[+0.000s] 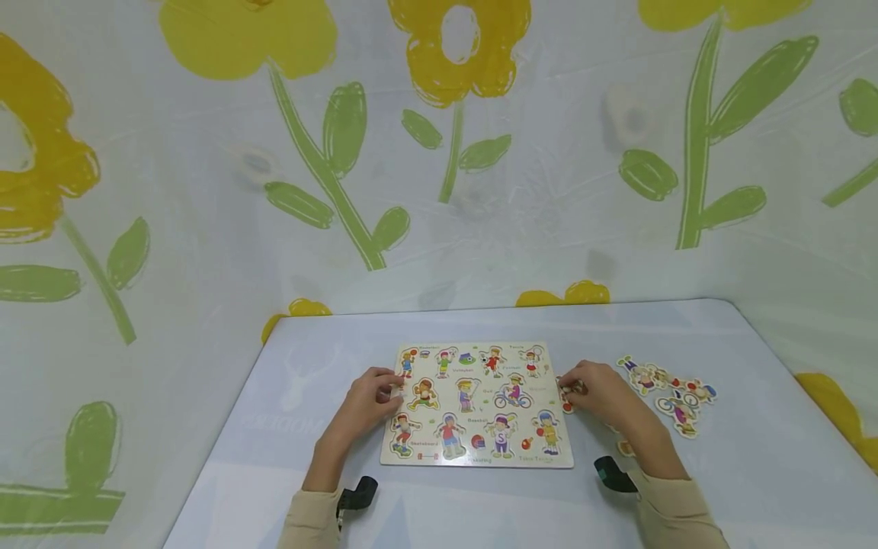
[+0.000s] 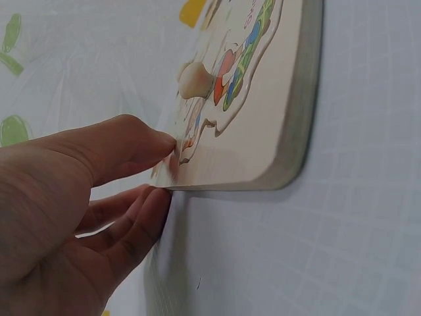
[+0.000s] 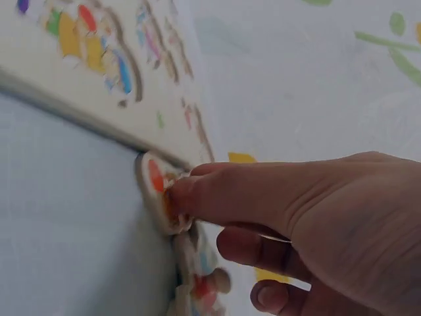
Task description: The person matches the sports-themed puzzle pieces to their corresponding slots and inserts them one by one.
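Observation:
A wooden peg puzzle board [image 1: 446,408] printed with children playing sports lies on the table. My left hand [image 1: 368,398] grips its left edge; in the left wrist view the thumb [image 2: 141,145] is on the printed face and the fingers are at the side edge. A pale wooden knob [image 2: 196,80] stands up from a skateboarder piece there. By the board's right edge, my right hand [image 1: 600,390] pinches a small puzzle piece [image 3: 155,184] with red on it. Its picture is partly hidden by the fingers.
Several loose puzzle pieces [image 1: 679,412] lie in a cluster right of the right hand. Another piece [image 1: 625,448] shows partly from behind the right forearm. A white flowered curtain [image 1: 521,229] rises behind the white table [image 1: 329,335].

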`<state>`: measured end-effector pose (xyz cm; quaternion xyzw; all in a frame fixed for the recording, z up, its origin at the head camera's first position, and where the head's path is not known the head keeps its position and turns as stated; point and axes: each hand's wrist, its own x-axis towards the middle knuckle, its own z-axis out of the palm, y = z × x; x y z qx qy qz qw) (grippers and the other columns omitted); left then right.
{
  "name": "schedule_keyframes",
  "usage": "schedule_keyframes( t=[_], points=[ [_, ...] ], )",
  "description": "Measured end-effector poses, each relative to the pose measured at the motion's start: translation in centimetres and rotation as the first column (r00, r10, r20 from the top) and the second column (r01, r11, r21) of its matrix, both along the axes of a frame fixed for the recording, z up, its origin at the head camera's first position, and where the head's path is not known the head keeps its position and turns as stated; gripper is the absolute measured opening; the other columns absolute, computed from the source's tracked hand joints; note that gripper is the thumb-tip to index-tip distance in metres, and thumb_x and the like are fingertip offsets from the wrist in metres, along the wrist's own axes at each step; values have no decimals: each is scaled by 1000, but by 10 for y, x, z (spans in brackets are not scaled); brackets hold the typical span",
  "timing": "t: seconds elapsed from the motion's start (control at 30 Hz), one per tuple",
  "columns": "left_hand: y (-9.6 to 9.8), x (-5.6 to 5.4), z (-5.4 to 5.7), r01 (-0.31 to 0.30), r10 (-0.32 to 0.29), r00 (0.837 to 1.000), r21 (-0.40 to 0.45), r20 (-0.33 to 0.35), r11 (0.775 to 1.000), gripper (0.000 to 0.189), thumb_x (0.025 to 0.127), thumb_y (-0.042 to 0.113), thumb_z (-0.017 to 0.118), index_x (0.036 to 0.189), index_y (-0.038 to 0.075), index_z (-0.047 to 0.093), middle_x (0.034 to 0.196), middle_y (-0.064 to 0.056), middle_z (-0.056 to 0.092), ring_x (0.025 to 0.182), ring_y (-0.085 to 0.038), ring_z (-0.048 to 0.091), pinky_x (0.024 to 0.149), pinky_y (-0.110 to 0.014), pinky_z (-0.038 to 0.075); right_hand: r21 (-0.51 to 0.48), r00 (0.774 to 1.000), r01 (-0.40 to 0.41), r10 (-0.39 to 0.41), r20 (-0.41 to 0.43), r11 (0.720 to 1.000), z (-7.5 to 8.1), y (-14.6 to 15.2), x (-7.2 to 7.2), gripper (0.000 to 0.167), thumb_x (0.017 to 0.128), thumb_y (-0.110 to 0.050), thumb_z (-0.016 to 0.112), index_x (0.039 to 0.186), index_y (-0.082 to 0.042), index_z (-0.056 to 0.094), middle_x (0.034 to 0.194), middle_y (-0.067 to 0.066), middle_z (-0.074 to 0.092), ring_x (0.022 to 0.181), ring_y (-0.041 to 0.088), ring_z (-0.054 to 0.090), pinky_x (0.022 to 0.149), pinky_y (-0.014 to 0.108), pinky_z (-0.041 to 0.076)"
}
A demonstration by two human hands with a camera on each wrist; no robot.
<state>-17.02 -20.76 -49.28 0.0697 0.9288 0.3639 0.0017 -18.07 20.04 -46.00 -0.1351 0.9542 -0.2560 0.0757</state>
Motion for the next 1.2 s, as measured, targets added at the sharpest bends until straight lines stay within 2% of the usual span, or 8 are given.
schedule_keyframes(
  t=[0.27, 0.43, 0.67, 0.8, 0.93, 1.1, 1.2],
  points=[
    [0, -1, 1, 0, 0, 1000, -7, -8, 1000, 28, 83, 10, 75, 111, 8, 72, 123, -11, 60, 88, -15, 59, 76, -29, 53, 23, 1000, 2, -1, -12, 1000, -7, 4, -2, 17, 87, -9, 71, 104, -8, 76, 95, 2, 68, 81, 14, 55, 75, 35, 50],
    [0, -2, 0, 3, -3, 1000, -6, -11, 1000, 28, 83, 10, 75, 111, 8, 72, 122, -11, 60, 88, -15, 59, 76, -28, 53, 28, 1000, 8, -8, -4, 1000, -7, 6, -3, 18, 88, -11, 71, 105, -8, 75, 97, 3, 70, 82, 15, 56, 76, 35, 50],
    [0, -3, -1, 0, 0, 1000, -9, -10, 1000, 28, 84, 11, 75, 111, 8, 72, 123, -12, 60, 88, -15, 59, 76, -29, 53, 40, 1000, 30, -30, -1, 999, -6, 13, -4, 17, 90, -15, 70, 105, -9, 75, 101, 5, 71, 89, 17, 61, 83, 42, 53],
    [0, -3, -1, -3, 3, 1000, -9, -7, 1000, 28, 84, 11, 76, 111, 9, 72, 124, -12, 60, 88, -15, 59, 77, -30, 53, 57, 997, 83, -82, -5, 995, -4, 16, -4, 18, 91, -18, 69, 104, -7, 73, 95, 4, 69, 84, 17, 60, 80, 42, 53],
    [0, -3, -1, -1, 1, 1000, -12, -5, 1000, 28, 83, 11, 76, 111, 9, 72, 123, -11, 60, 88, -15, 59, 76, -29, 53, 55, 992, 121, -118, -45, 991, -3, 20, -3, 19, 90, -21, 70, 101, -6, 72, 89, 3, 66, 80, 17, 57, 75, 39, 51],
    [0, -1, -1, 2, -2, 1000, -13, -14, 1000, 28, 83, 11, 76, 111, 8, 72, 122, -11, 61, 88, -15, 59, 76, -29, 53, 63, 986, 152, -147, -82, 986, -6, 24, -2, 23, 87, -30, 73, 92, -8, 71, 80, 1, 63, 72, 16, 53, 66, 32, 46],
    [1, 0, 0, 1, -1, 1000, -12, -19, 1000, 28, 83, 11, 76, 111, 8, 72, 122, -11, 61, 88, -15, 59, 76, -29, 53, 71, 984, 168, -163, -72, 983, -10, 25, -2, 27, 86, -36, 74, 87, -9, 69, 75, 0, 60, 69, 15, 51, 62, 29, 43]
  ],
)
